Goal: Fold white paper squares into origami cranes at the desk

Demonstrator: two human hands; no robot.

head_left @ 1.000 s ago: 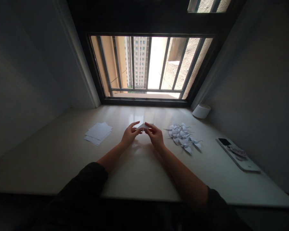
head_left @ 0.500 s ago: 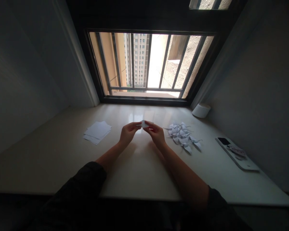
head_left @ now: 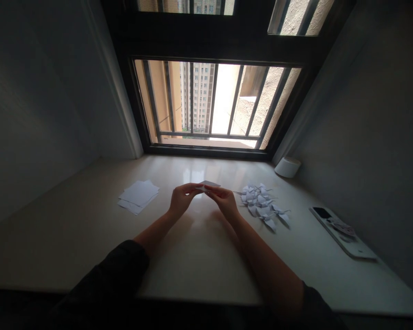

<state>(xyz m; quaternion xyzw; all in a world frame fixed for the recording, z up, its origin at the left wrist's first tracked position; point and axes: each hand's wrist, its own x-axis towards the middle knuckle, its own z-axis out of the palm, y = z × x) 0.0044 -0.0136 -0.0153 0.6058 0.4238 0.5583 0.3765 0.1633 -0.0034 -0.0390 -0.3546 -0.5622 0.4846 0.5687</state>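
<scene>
A small folded piece of white paper (head_left: 209, 183) is held up over the middle of the sill. My left hand (head_left: 184, 198) pinches its left side between thumb and fingers. From the other side my right hand (head_left: 224, 197) grips it the same way, the fingertips of both hands almost meeting. The fingers cover part of the folds. Right of my right hand lies a cluster of several folded paper cranes (head_left: 261, 201). Off to the left of my left hand is a loose stack of white paper sheets (head_left: 139, 195).
The pale glossy sill (head_left: 192, 266) runs up to a dark-framed window (head_left: 206, 153) with bars outside. A white cylindrical object (head_left: 287, 167) stands at the back right corner. Along the right wall lies a white phone-like object (head_left: 344, 233) with a dark patch.
The camera view has tilted up slightly, so everything sits lower in the picture. Between my fingers the folded paper has turned and shows more of its flat top, pointing right.
</scene>
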